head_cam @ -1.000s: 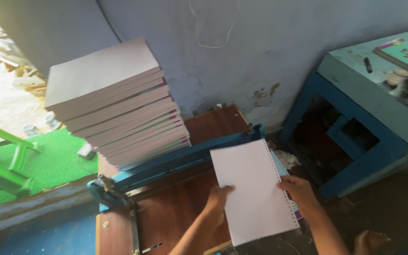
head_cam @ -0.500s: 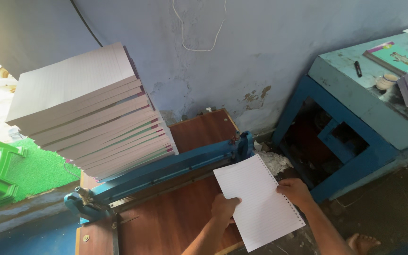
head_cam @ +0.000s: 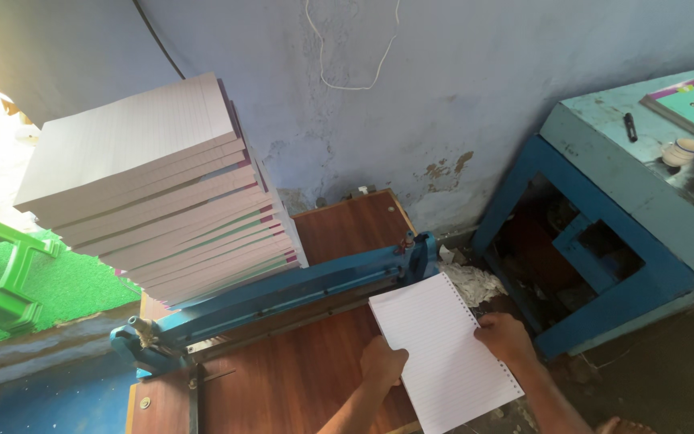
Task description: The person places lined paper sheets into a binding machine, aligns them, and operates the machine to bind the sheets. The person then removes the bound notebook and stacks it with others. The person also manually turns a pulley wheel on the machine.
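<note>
**Both hands grip a punched sheaf at the cutter**

A tall stack of ruled pads (head_cam: 162,189) stands on the wooden counter (head_cam: 299,378) behind the blue lever cutter (head_cam: 283,293). In front, the lined sheaf (head_cam: 443,350), perforated along one edge, is clasped by left hand (head_cam: 383,362) and right hand (head_cam: 506,337).

The lined sheet block (head_cam: 443,354), which a second ago lies near the centre of the frame with its top edge close under the blue cutter bar (head_cam: 283,293), now sits lower and further right, tilted more, its top corner just below the bar's right end. The left hand (head_cam: 383,362) and right hand (head_cam: 506,337) shift with it toward the lower right, gripping its two long edges. The view itself swings: the tall stack of ruled paper (head_cam: 162,193) slides toward the upper left, and the teal table (head_cam: 644,185) at right shows more of its top.
</note>
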